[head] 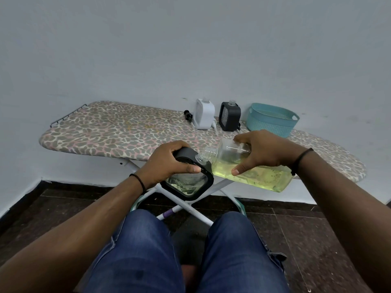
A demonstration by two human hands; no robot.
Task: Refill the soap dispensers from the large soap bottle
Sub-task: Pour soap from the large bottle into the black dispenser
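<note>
My left grip (pixel 169 163) is clamped on a black-framed soap dispenser (pixel 187 178), fingers over its top edge and thumb across its clear front, held tilted in the air just off the near edge of the table (pixel 110 132) — an ironing board with a leopard-print cover. My right grip (pixel 259 151) is clamped on the large soap bottle (pixel 251 168), fingers curled over the upper side and thumb pressed on the side facing me. The bottle lies almost on its side, its ribbed clear neck meeting the dispenser's small open mouth. Yellow-green soap pools along the bottle's lower side; the upper part looks empty. I cannot make out a stream passing between the two necks, and my thumb hides part of the dispenser's window, so its level is hard to read, though some pale liquid shows at the bottom.

At the back of the table, against the wall, stand a white dispenser (pixel 204 116) and a second black dispenser (pixel 229 116), both without pumps. A small black part (pixel 187 115) lies left of the white one — too small to tell what it is. A teal basket (pixel 273 119) sits to the right; its inside is hidden.
</note>
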